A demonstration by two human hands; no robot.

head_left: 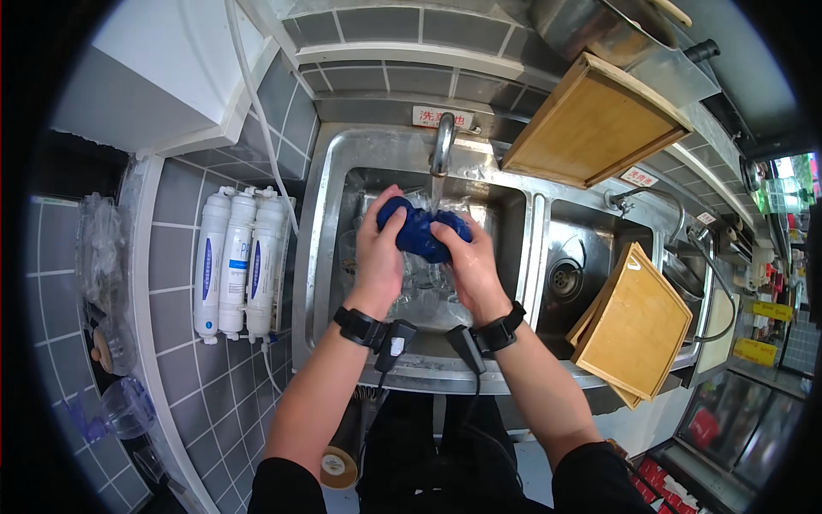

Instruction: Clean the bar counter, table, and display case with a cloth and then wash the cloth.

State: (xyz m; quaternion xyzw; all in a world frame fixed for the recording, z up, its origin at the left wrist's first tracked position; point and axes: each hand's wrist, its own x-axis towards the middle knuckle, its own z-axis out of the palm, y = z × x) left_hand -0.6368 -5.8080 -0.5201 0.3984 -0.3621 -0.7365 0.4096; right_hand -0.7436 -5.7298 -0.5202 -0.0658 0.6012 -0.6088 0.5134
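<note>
A bunched dark blue cloth (421, 233) is gripped between both of my hands over the left sink basin (505, 214). My left hand (379, 253) closes round its left end, thumb on top. The right end is held by my right hand (473, 264), thumb pressed into the folds. Water runs from the curved metal faucet (444, 141) onto the middle of the cloth. Under my hands, clear, shiny items (419, 295) lie in the basin; their exact kind is hard to make out. Black bands with small boxes and cables sit on both wrists.
A second basin (591, 227) with a drain lies to the right. Wooden trays lean there: one tray (595, 120) behind, another tray (638, 325) at the front right. White filter cartridges (235, 265) hang on the left wall. A large metal pot (591, 30) stands at the back right.
</note>
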